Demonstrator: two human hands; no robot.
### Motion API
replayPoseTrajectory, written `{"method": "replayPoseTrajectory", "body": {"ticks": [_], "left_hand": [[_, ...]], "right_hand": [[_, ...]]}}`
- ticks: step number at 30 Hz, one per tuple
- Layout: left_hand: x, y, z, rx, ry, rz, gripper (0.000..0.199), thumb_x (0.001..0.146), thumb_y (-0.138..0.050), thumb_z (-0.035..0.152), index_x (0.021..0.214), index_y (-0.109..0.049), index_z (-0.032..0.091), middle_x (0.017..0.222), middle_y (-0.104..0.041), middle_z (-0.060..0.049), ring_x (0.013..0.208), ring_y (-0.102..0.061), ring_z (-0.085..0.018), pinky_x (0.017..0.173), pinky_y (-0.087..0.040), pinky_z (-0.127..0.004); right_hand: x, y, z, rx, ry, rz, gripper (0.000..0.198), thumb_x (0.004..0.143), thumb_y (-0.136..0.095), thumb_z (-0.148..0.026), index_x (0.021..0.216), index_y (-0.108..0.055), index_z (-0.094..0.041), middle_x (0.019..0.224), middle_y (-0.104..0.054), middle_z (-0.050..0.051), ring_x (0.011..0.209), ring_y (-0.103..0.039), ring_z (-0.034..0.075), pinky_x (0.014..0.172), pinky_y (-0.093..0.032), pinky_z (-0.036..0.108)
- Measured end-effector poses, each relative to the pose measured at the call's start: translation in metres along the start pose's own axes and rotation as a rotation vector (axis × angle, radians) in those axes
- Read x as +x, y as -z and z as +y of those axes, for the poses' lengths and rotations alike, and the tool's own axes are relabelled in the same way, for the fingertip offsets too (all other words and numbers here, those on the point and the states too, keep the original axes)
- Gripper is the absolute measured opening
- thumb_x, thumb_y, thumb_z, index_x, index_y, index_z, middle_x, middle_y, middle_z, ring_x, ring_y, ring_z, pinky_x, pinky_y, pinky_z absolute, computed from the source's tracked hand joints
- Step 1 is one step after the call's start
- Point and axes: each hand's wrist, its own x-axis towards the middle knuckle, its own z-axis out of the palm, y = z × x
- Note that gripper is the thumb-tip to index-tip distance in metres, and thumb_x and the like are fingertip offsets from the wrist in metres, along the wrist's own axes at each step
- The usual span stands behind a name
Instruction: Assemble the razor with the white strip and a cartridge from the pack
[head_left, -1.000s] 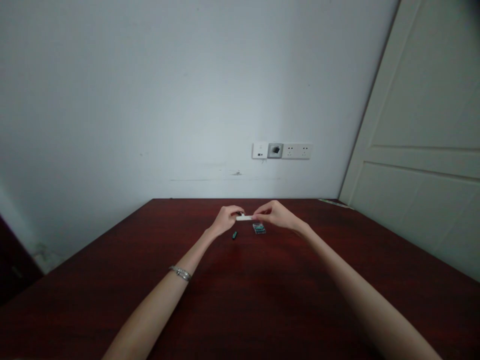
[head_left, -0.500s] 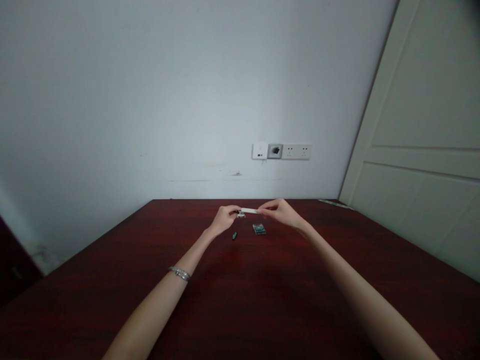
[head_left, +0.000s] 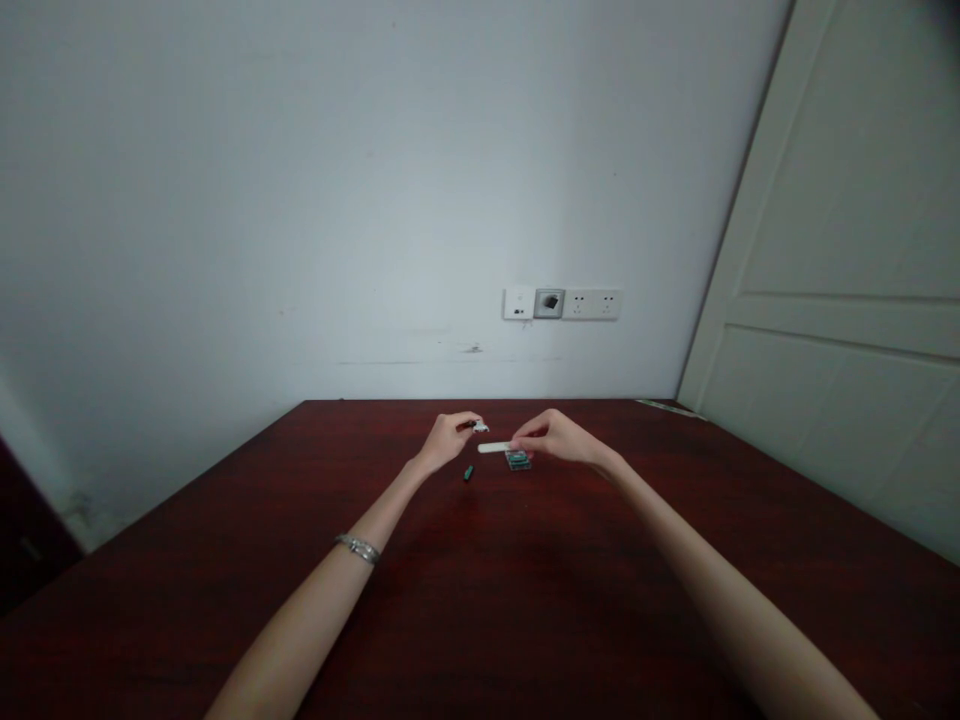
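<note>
My left hand (head_left: pixel 448 438) is closed on a small object with a dark part and a white end (head_left: pixel 481 427); its exact kind is too small to tell. Between the thumb and fingers of my right hand (head_left: pixel 559 437) is a flat white strip (head_left: pixel 493 448) with a rounded end, pointing left. The strip is apart from the white-ended object, a little below it in view. Under my right fingertips, partly covered by them, lies a small clear case (head_left: pixel 518 462) with green contents. A short dark green stick-like piece (head_left: pixel 469 472) rests on the table left of the case.
The dark red wooden table (head_left: pixel 480 600) reaches back to a pale wall with a row of sockets (head_left: pixel 592 304). A thin pale strip (head_left: pixel 670 408) lies at the far right table edge, near a white panelled door (head_left: pixel 840 400).
My right hand has brought the white strip down and slightly left, away from the white-ended object and in front of the case. My left hand has hardly moved.
</note>
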Motion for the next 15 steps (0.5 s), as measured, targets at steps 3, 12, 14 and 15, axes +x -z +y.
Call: {"method": "replayPoseTrajectory", "body": {"ticks": [3,12,14,15], "left_hand": [[-0.001,-0.002,0.003,-0.157,0.149,-0.045,0.015,0.072,-0.058,0.018,0.085,-0.059,0.013,0.077,-0.066,-0.004,0.072,-0.063,-0.015,0.069,-0.049,-0.025],[-0.004,-0.006,0.031,-0.664,0.522,-0.38,0.034,0.067,-0.068,0.034,0.087,-0.05,0.012,0.072,-0.068,-0.012,0.064,-0.067,-0.022,0.052,-0.052,-0.027],[-0.003,-0.006,0.036,-0.703,0.55,-0.378,0.035,0.066,-0.069,0.034,0.086,-0.051,0.012,0.071,-0.068,-0.011,0.063,-0.067,-0.021,0.051,-0.051,-0.026],[-0.003,-0.006,0.037,-0.721,0.557,-0.375,0.035,0.066,-0.069,0.033,0.086,-0.051,0.012,0.071,-0.068,-0.011,0.062,-0.067,-0.021,0.05,-0.051,-0.025]], "right_hand": [[0.001,0.003,0.0,-0.007,-0.028,0.102,0.032,0.072,-0.06,-0.043,0.075,-0.072,-0.013,0.056,-0.06,0.002,0.047,-0.042,0.009,0.046,-0.032,0.021],[0.02,0.017,0.013,-0.113,-0.024,0.365,0.041,0.073,-0.056,-0.049,0.075,-0.071,-0.011,0.057,-0.061,0.004,0.046,-0.043,0.009,0.044,-0.03,0.021],[0.026,0.019,0.013,-0.133,-0.012,0.34,0.041,0.073,-0.056,-0.05,0.074,-0.071,-0.011,0.057,-0.061,0.004,0.046,-0.042,0.008,0.044,-0.03,0.02],[0.029,0.02,0.013,-0.143,-0.007,0.323,0.041,0.073,-0.056,-0.05,0.074,-0.071,-0.011,0.056,-0.061,0.004,0.045,-0.042,0.008,0.044,-0.03,0.02]]}}
